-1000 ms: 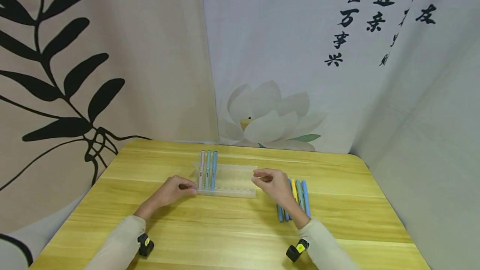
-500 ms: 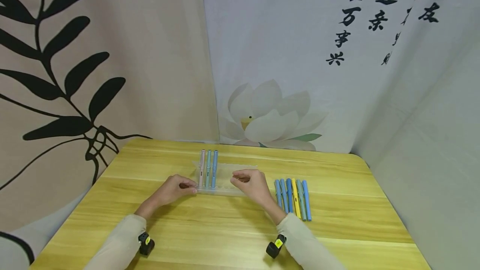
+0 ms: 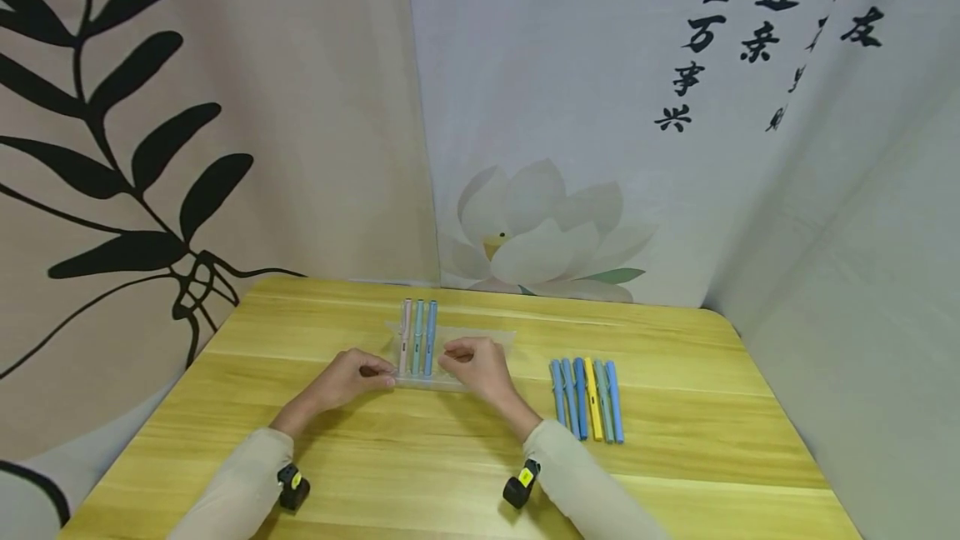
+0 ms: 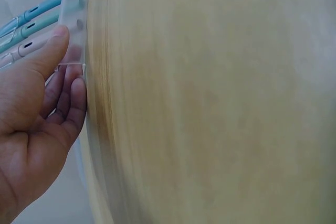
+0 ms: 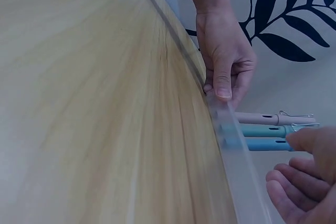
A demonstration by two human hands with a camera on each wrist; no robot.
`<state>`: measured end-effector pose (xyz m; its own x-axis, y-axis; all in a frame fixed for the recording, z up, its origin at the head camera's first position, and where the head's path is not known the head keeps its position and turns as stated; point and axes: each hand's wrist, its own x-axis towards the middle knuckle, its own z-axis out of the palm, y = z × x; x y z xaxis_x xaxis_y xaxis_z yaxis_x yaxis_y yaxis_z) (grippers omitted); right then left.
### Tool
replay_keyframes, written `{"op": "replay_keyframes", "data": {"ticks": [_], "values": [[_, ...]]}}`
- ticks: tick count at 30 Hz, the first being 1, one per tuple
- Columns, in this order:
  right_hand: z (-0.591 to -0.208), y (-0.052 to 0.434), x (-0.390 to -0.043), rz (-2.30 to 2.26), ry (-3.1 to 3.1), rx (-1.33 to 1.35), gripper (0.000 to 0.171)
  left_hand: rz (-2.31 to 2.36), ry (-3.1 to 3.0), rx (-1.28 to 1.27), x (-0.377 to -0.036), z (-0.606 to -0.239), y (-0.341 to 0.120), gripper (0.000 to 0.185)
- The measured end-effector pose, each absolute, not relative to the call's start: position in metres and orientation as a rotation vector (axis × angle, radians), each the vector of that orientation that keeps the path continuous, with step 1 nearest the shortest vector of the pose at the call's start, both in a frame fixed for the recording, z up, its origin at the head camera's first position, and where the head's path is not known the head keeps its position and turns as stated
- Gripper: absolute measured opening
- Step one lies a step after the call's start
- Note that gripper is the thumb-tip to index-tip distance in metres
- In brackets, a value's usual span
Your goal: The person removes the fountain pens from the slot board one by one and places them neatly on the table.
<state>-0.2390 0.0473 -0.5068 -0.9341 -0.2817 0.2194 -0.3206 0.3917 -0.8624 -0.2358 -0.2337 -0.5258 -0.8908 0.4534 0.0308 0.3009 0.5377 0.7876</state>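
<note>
A clear plastic pen rack (image 3: 431, 384) stands toward the back of the table. Three pens lean in its left part: pale pink (image 3: 405, 340), green (image 3: 417, 340) and blue (image 3: 431, 340). My left hand (image 3: 352, 377) pinches the rack's left front corner, thumb on top and fingers beneath, as the left wrist view shows. Just right of the blue pen is my right hand (image 3: 478, 367), fingers loosely bent and nothing visible between them. In the right wrist view its thumb or finger (image 5: 303, 141) overlaps the blue pen's capped end.
Several pens lie side by side on the table to the right, mostly blue and green, with one yellow pen (image 3: 593, 398) among them. Behind the table (image 3: 697, 407) hangs a printed curtain (image 3: 337, 107). Each wrist carries a black camera (image 3: 521, 483).
My right hand has moved left from beside the loose pens, across the rack, to near the blue pen. My left hand keeps its hold on the corner.
</note>
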Motion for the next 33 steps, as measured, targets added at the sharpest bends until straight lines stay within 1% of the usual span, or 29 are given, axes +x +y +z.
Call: {"op": "replay_keyframes", "data": {"ticks": [9,17,33], "values": [[-0.510,0.032,-0.246,1.634,-2.603,0.495,0.024,1.302,2.584,0.730,-0.236,-0.524,-0.232,0.022],[-0.512,0.024,-0.248,1.594,-2.619,0.491,0.022,1.283,2.601,0.683,-0.237,-0.525,-0.231,0.022],[-0.512,0.023,-0.249,1.604,-2.598,0.486,0.017,1.289,2.602,0.674,-0.233,-0.520,-0.231,0.023]]}}
